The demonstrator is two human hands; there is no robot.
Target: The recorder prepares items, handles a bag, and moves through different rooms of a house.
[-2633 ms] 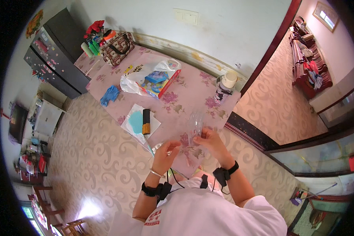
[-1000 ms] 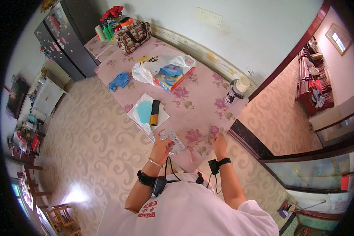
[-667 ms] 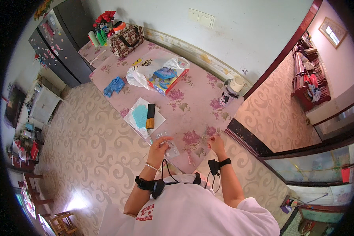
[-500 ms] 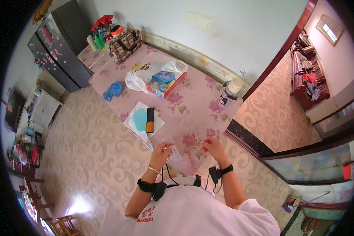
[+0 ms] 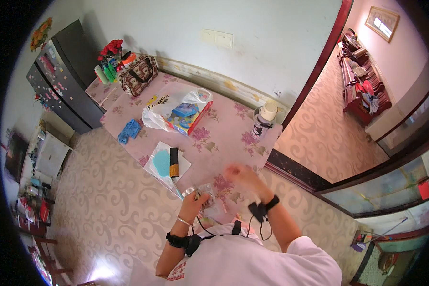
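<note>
My left hand (image 5: 192, 204) is at the near edge of the flowered table, closed, its fingers pinching a small clear plastic bag (image 5: 208, 194). What the bag contains is too small to make out. My right hand (image 5: 240, 174) hovers over the table to the right, blurred by motion, and its fingers cannot be read. Beyond my left hand lies a white sheet with a teal patch (image 5: 161, 163). A black cylinder with a brownish-orange end (image 5: 174, 162) rests on that sheet. A thin pale stick (image 5: 177, 188) runs from the sheet toward my left hand.
The pink flowered tablecloth (image 5: 148, 107) carries a white plastic bag with a colourful box (image 5: 178, 114), a crumpled blue cloth (image 5: 129, 131), a lidded bottle (image 5: 264, 119) and a patterned handbag (image 5: 138, 76). A wall runs behind; a doorway opens at the right. A dark fridge (image 5: 64, 81) stands far left.
My right hand has moved left and forward over the table, now blurred. My left hand keeps beside the clear bag. The whole view has shifted, with the table things lower and further left.
</note>
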